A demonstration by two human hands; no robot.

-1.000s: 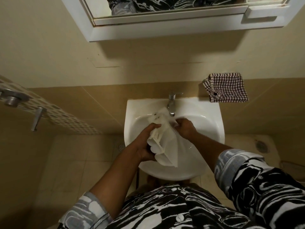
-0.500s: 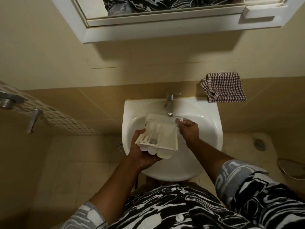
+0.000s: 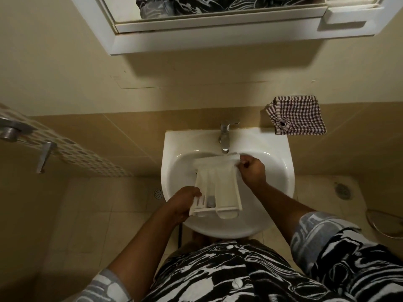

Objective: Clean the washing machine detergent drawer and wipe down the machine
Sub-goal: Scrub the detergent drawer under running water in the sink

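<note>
The white plastic detergent drawer [image 3: 218, 188] is held over the white sink [image 3: 281, 149], compartments facing up, its front panel under the chrome tap [image 3: 225, 138]. My left hand [image 3: 185, 201] grips the drawer's near left corner. My right hand [image 3: 250, 171] grips the far right end by the front panel, fingers curled. No running water can be made out. The washing machine is out of view.
A checked cloth [image 3: 297, 115] hangs on the wall right of the tap. A mirror cabinet [image 3: 218, 38] juts out above. A metal rail [image 3: 26, 136] is at the left. Floor drains [image 3: 158, 193] lie on the tiled floor beside the sink.
The drawer has been turned from on edge to compartments up and now lies lengthwise toward me. My left hand shifted to its near corner; my right hand stays at the far end.
</note>
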